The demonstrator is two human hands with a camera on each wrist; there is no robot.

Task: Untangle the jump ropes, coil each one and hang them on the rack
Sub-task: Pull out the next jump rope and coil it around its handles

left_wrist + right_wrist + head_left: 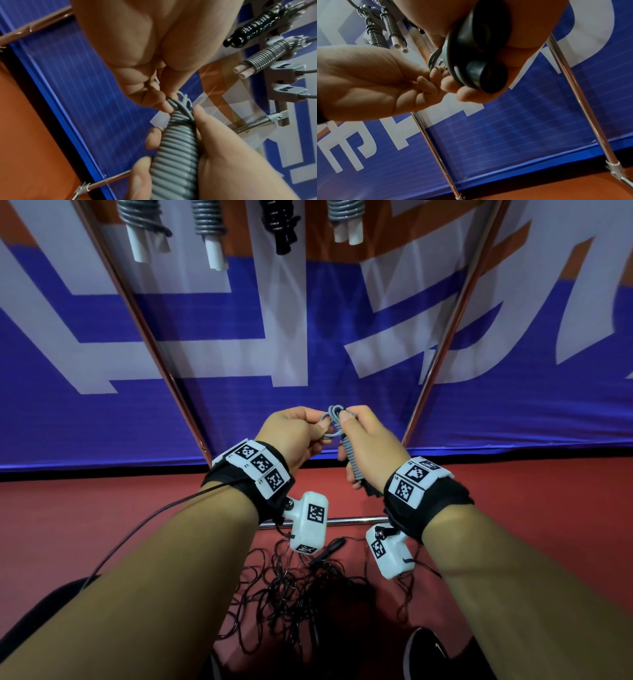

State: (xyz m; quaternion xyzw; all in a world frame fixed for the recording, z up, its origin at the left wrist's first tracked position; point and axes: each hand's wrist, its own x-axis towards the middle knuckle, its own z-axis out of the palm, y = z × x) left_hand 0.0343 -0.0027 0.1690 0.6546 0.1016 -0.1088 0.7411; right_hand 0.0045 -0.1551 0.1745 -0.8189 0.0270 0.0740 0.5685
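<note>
Grey jump rope [352,455] held between 2 hands.
Right hand [371,446] grips its coiled bundle; left hand [296,436] pinches the loose top loops.

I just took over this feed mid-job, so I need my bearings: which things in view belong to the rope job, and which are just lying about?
Belongs to the job:
- grey jump rope, coiled round its handles, gripped by the right hand
- its loose end, pinched by the left hand
- tangled black ropes on the floor
- rack with four coiled ropes hung

Just lying about:
- blue banner
- black shoe
</note>
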